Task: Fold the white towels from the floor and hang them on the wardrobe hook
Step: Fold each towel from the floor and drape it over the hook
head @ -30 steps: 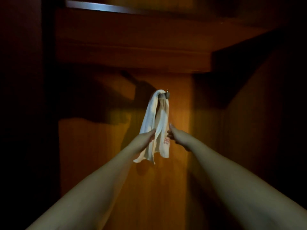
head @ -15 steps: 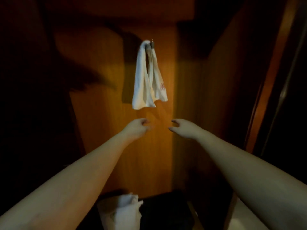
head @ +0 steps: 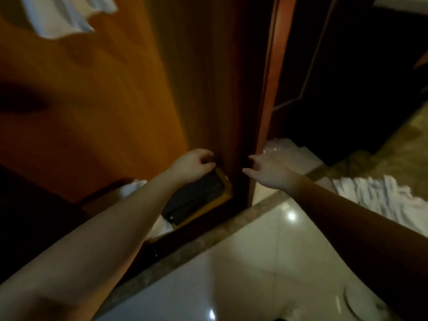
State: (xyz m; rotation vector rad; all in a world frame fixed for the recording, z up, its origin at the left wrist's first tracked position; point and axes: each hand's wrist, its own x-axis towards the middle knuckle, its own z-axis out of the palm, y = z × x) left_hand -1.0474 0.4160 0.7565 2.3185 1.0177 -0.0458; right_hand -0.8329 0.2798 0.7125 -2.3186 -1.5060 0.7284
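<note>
Far up and left of both hands, 1 white hung towel (head: 62, 17) dangles against the wardrobe back panel (head: 97, 107); its top and the hook are cut off by the frame edge. The left hand (head: 193, 166) holds nothing, its fingers loosely curled, and hovers just above a dark tray with a yellow rim (head: 203, 200) on the wardrobe floor. Below that forearm something white (head: 133, 188) shows, mostly covered, and whether it is cloth cannot be told. The right hand (head: 266, 171) is also empty, fingers spread and relaxed, level with the left and just across the wardrobe's side post (head: 266, 112). Beyond its fingertips lies a pale glossy bundle (head: 284, 151), blurred. Right of its wrist, on the tiled floor (head: 254, 262), lies the crumpled white towel (head: 382, 198), the likely next 1 to fold. It should be light, soft and limp, so pinching 2 corners of an edge would let it hang flat. Motion blur smears everything.
</note>
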